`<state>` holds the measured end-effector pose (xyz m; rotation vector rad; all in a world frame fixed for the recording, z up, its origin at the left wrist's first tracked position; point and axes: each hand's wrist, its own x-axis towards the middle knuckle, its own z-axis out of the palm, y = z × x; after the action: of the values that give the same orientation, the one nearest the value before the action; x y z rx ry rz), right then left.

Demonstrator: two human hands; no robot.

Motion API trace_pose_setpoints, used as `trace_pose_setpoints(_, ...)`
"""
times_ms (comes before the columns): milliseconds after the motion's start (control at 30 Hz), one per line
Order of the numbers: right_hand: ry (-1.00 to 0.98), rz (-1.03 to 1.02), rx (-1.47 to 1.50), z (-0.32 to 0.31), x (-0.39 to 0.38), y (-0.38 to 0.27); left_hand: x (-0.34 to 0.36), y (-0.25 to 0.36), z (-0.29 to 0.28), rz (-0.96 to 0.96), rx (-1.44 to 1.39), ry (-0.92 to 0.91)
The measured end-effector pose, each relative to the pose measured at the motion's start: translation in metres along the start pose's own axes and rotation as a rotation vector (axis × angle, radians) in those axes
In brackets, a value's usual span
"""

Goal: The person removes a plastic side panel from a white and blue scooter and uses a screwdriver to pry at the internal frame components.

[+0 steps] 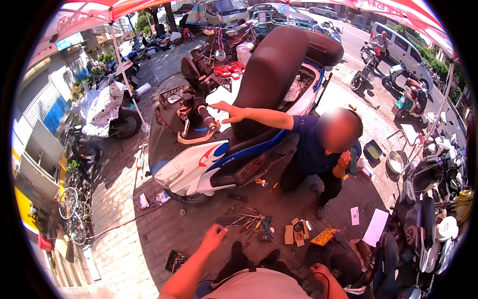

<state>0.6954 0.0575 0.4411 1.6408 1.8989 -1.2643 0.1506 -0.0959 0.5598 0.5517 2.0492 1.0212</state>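
My left hand (214, 236) is closed in a pinch above the paving; whatever it grips, if anything, is too small to make out. Below and to its right lie several hand tools (251, 218) and what looks like a cordless drill (267, 228). Low at the right, my right hand (321, 272) has its fingers curled beside a thin black cord (327, 285); its grip is partly hidden. In front of me stands a white, blue and dark scooter (199, 164) with its seat (274, 70) tilted up. An open cardboard box (297, 231) holds a round part.
A co-worker (323, 144) crouches right of the scooter, one arm stretched toward the handlebar (206, 117), the other hand holding up a dark flat object (353, 162). A yellow plate (324, 236) and white sheet (375, 227) lie near parked scooters (423, 224). A canopy pole (124, 74) stands left.
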Motion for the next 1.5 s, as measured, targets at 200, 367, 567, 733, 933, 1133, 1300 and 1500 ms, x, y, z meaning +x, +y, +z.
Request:
trace_pose_setpoints(200, 0.041, 0.038, 0.02, -0.01, -0.005, 0.009, 0.024, 0.154, -0.039, 0.325, -0.049, 0.108)
trace_pose_setpoints(367, 0.065, 0.028, 0.055, 0.0, -0.004, 0.034, 0.066, 0.273, -0.075, 0.664, 0.029, 0.398)
trace_pose_setpoints(567, 0.035, 0.078, 0.046, 0.014, -0.003, 0.059, 0.148, 0.351, -0.122, 0.562, 0.431, 0.759)
trace_pose_setpoints(733, 0.123, 0.111, 0.095, 0.032, -0.022, 0.089, 0.218, 0.392, -0.126, 0.147, 0.6, 0.725)
trace_pose_setpoints(933, 0.015, 0.204, 0.155, 0.039, -0.054, 0.081, 0.32, 0.393, -0.153, -0.158, 0.797, 0.632)
trace_pose_setpoints(1133, 0.112, 0.287, 0.241, 0.056, -0.086, 0.109, 0.319, 0.436, -0.084, -0.316, 1.12, 0.546)
trace_pose_setpoints(1300, 0.005, 0.301, 0.234, 0.058, -0.071, 0.08, 0.292, 0.436, -0.097, -0.306, 1.257, 0.687)
trace_pose_setpoints(1500, 0.057, 0.295, 0.306, 0.043, -0.027, 0.054, 0.302, 0.439, -0.094, -0.274, 1.186, 0.72)
